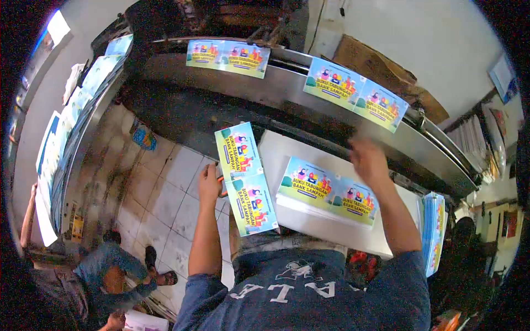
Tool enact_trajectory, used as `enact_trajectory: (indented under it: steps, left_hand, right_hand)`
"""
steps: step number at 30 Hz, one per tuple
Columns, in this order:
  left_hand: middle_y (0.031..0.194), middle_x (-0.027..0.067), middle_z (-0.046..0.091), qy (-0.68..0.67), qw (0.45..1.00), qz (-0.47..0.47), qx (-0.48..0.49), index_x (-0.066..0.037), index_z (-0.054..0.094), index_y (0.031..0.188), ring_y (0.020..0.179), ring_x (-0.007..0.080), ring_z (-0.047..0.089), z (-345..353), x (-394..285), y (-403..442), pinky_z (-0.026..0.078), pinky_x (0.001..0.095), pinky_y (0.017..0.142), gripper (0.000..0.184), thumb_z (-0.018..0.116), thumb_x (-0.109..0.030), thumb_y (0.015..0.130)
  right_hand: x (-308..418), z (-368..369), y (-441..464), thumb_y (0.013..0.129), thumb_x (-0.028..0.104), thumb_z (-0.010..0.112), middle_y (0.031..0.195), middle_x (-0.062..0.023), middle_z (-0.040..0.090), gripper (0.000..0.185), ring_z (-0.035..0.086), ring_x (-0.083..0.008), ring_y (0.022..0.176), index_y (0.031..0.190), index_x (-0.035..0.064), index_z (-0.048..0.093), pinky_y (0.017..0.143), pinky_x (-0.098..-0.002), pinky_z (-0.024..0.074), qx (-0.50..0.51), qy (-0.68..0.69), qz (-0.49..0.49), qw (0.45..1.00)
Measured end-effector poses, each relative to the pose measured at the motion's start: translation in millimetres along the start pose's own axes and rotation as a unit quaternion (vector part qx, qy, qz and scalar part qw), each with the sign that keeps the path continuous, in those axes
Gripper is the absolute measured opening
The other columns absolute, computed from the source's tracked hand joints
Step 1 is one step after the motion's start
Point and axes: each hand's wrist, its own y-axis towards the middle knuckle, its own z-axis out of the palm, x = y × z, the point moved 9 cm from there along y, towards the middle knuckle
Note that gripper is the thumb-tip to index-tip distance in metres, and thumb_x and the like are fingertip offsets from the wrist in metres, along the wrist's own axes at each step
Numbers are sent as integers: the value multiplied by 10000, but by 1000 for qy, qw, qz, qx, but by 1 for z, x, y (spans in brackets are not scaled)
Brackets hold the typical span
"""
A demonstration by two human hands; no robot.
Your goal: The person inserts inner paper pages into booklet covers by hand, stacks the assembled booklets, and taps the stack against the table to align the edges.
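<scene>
My left hand is closed around a tool with an orange handle, which is mostly hidden. Just right of it, a printed cover sheet reading "Buku Tabungan Bank Sampah" lies slanted, overhanging the left end of a white stack. A short pile of the same printed sheets rests on that stack in front of me. Above the pile's right end is my right hand, smeared by motion; its fingers are not clear.
Two printed sheets hang over a curved metal rail. More sheets line a rack at left. Bundled covers stand at right. Another person sits low at left on the tiled floor.
</scene>
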Motion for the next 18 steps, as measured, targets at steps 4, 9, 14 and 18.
enact_trajectory:
  steps: [4,9,14,18]
  left_hand:
    - [1009,149,673,11,1000,-21,14,20,625,1113,892,220,630,0,-1,-2,466,315,786,463,501,-383,925]
    - [989,141,680,16,1000,-11,12,11,655,1069,890,208,619,-2,-1,-1,460,318,790,438,489,-367,925]
    - [1009,159,671,-17,999,-19,29,40,644,1073,937,226,608,-1,-12,-4,445,315,842,468,479,-376,937]
    - [991,150,672,-89,991,-95,22,46,637,1080,914,217,609,3,10,1,450,315,827,468,491,-376,939]
  right_hand:
    - [47,32,-91,844,408,629,1332,-190,509,562,479,-349,1234,1249,28,543,1034,-418,394,141,48,-76,986]
    - [52,61,-144,830,507,603,1409,-184,411,698,389,-357,1311,1303,14,466,1071,-481,341,163,12,-92,982]
    - [58,57,-148,851,425,614,1376,-194,452,609,397,-351,1307,1244,-29,517,1070,-438,354,128,17,-86,988]
    - [57,62,-148,837,434,627,1347,-183,485,610,459,-343,1255,1225,-27,536,1030,-428,404,98,-14,-83,992]
